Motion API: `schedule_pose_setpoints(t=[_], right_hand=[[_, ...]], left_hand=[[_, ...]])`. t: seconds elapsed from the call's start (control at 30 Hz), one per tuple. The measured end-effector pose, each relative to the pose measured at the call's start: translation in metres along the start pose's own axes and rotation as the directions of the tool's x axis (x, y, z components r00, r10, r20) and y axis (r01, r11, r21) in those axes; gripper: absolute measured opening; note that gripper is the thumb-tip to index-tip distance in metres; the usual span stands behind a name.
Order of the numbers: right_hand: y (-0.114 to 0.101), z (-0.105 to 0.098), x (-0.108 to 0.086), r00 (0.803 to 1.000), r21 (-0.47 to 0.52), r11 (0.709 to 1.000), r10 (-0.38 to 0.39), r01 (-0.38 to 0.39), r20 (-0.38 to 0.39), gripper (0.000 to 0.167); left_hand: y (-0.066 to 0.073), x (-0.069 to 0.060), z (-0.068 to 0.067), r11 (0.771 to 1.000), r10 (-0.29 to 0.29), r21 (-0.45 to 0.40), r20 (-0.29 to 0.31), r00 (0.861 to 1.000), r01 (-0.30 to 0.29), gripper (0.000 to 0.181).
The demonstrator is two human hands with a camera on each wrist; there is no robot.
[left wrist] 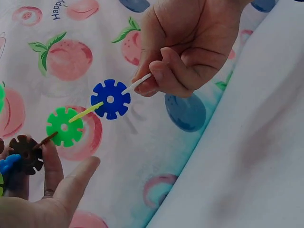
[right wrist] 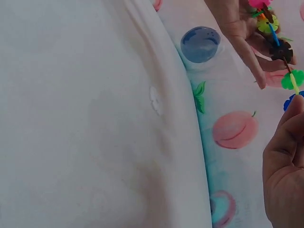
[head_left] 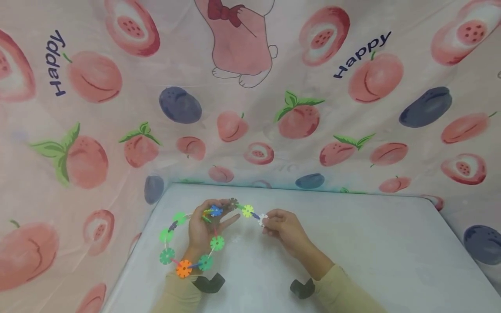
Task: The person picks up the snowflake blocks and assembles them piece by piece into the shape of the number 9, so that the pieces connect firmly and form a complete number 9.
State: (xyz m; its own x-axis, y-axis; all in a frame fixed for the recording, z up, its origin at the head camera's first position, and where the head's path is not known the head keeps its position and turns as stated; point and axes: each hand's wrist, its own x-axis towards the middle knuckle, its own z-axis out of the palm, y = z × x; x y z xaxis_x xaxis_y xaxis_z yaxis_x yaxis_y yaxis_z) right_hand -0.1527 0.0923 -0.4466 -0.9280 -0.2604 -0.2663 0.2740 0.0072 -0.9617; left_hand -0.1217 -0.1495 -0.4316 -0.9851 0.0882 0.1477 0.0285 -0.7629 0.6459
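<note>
A chain of colourful notched plastic discs [head_left: 184,268] hangs in a loop about my left hand [head_left: 201,228] and wrist. My left hand carries part of it on its extended fingers, with the thumb spread apart. Close to those fingertips is a brown disc [left wrist: 26,155]. From there the chain runs through a green disc [left wrist: 64,127] and a blue disc [left wrist: 110,99] towards my right hand [head_left: 287,230]. Thumb and fingers of the right hand pinch the white disc [head_left: 263,220] at this end, seen edge-on in the left wrist view.
A white table [head_left: 372,252] lies beneath both hands. On it, a loose white disc [right wrist: 156,100] shows faintly in the right wrist view. Fruit-printed cloth [head_left: 250,104] rises behind the table and at its sides. Dark straps [head_left: 210,283] hang at the wrists.
</note>
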Motion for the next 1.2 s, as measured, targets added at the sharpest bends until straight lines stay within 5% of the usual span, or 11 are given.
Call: schedule_pose_setpoints(t=[0.13, 0.57, 0.77, 0.97, 1.07, 1.2], right_hand=[[0.001, 0.000, 0.000, 1.000, 0.012, 1.000, -0.003, 0.003, 0.005, 0.017], [0.001, -0.001, -0.001, 0.998, 0.079, 0.995, -0.056, 0.055, 0.010, 0.017], [-0.002, -0.004, 0.002, 0.999, 0.034, 0.999, -0.035, 0.034, 0.034, 0.017], [0.003, -0.007, 0.010, 0.990, -0.018, 1.000, -0.006, 0.008, 0.138, 0.031], [0.009, -0.007, 0.018, 0.992, -0.070, 0.998, 0.017, -0.009, 0.122, 0.033], [0.018, 0.002, 0.033, 0.997, -0.264, 0.964, 0.018, 0.002, 0.074, 0.026]], left_hand=[[-0.001, 0.000, 0.000, 1.000, 0.020, 0.023, 0.022, 1.000, -0.021, 0.049], [-0.009, -0.002, 0.008, 0.998, 0.051, 0.032, -0.080, 0.995, -0.049, 0.048], [-0.005, -0.002, 0.006, 0.999, 0.045, 0.021, -0.048, 0.998, -0.044, 0.049], [0.011, -0.003, -0.005, 0.988, -0.011, -0.152, -0.050, 0.999, 0.003, 0.050], [0.017, -0.002, -0.012, 0.964, -0.047, -0.263, -0.030, 0.998, 0.037, 0.053], [0.023, 0.000, -0.015, 0.946, -0.072, -0.317, -0.015, 0.997, 0.064, 0.054]])
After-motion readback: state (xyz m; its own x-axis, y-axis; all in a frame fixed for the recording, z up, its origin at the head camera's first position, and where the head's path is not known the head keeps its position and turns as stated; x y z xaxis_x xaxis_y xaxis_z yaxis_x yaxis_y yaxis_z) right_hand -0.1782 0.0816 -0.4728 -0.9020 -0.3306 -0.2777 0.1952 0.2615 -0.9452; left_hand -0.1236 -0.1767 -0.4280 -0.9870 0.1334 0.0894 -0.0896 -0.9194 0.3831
